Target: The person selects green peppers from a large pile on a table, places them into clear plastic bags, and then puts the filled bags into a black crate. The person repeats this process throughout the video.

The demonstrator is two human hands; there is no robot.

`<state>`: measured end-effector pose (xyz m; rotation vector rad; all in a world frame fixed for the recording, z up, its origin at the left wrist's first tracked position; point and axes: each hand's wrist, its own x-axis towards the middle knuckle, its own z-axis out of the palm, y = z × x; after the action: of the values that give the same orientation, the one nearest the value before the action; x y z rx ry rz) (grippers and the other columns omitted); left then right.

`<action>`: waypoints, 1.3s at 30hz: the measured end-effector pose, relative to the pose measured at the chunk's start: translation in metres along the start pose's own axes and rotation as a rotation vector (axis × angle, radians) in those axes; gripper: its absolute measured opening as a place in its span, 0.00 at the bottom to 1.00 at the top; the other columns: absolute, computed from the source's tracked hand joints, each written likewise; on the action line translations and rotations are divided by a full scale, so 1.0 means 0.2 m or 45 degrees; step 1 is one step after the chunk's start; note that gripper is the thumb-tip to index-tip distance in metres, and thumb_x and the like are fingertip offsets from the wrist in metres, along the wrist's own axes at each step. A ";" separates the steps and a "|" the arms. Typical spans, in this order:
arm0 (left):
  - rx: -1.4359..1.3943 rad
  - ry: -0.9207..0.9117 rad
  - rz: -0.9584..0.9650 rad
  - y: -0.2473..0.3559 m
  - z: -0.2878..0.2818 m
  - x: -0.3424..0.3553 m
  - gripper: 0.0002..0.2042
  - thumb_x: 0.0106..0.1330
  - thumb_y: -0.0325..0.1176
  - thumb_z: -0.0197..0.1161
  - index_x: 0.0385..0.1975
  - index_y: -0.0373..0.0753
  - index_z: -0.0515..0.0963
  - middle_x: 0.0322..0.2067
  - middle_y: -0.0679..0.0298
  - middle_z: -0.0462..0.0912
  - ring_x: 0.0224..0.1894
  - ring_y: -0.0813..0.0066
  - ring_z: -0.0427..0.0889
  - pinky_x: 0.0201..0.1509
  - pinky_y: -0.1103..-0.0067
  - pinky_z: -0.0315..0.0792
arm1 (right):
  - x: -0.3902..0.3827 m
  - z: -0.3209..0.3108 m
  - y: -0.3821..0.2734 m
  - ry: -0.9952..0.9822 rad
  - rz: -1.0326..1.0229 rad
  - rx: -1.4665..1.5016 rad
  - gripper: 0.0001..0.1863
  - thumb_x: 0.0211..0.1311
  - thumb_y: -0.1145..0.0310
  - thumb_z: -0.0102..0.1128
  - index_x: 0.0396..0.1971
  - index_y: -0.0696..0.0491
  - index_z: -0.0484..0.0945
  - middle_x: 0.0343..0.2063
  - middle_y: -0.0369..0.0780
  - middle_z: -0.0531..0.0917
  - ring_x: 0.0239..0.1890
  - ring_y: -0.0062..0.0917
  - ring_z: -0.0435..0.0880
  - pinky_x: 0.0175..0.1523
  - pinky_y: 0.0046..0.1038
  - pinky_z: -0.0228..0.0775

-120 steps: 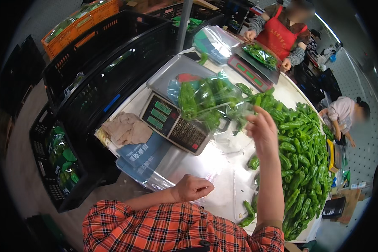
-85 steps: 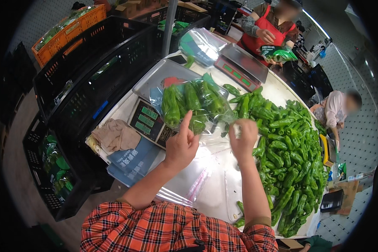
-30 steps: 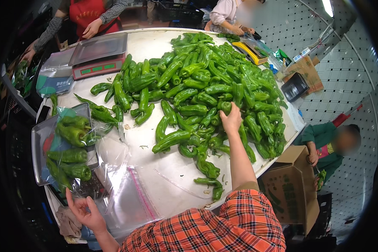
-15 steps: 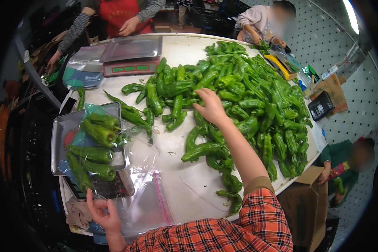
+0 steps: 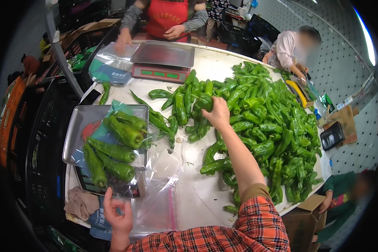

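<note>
Fingers of the right hand [image 5: 217, 113] curl around a green pepper [image 5: 204, 102] at the near edge of the pile [image 5: 269, 122], mid-table. Left hand [image 5: 118, 213] hovers by the scale's [image 5: 109, 189] front edge, thumb and forefinger nearly pinched, holding nothing I can make out. Bagged peppers [image 5: 113, 147] lie on the scale tray [image 5: 73, 138]. Bare tabletop [image 5: 206, 197] opens between both arms, beside a clear bag [image 5: 159, 197].
</note>
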<state>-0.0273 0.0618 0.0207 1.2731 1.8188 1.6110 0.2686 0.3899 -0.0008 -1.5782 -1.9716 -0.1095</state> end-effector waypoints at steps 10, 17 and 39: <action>-0.509 -0.561 -0.140 0.22 -0.01 0.01 0.27 0.56 0.34 0.59 0.55 0.31 0.62 0.25 0.66 0.75 0.28 0.82 0.73 0.33 0.85 0.68 | -0.48 -0.71 -0.64 0.175 -1.047 0.734 0.32 0.30 0.73 0.67 0.45 0.52 0.70 0.44 0.44 0.73 0.48 0.35 0.72 0.51 0.35 0.66; -1.476 -0.864 -0.559 0.35 0.05 0.01 0.29 0.66 0.38 0.44 0.64 0.39 0.43 0.57 0.51 0.60 0.57 0.60 0.66 0.57 0.70 0.64 | -0.82 -0.80 -0.89 0.007 -1.061 0.405 0.20 0.46 0.72 0.61 0.43 0.44 0.74 0.48 0.39 0.73 0.50 0.32 0.71 0.54 0.35 0.61; -0.564 -0.718 0.037 0.33 -0.01 -0.12 0.34 0.57 0.28 0.58 0.62 0.37 0.47 0.54 0.55 0.63 0.52 0.67 0.68 0.51 0.75 0.67 | -1.15 -0.79 -0.94 -0.842 0.847 2.535 0.26 0.62 0.56 0.43 0.57 0.52 0.57 0.43 0.41 0.74 0.41 0.30 0.76 0.38 0.26 0.71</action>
<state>0.0075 0.0364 0.0759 1.3592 1.0425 1.3743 0.1853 0.0722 0.0691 -0.5928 -0.7260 2.0512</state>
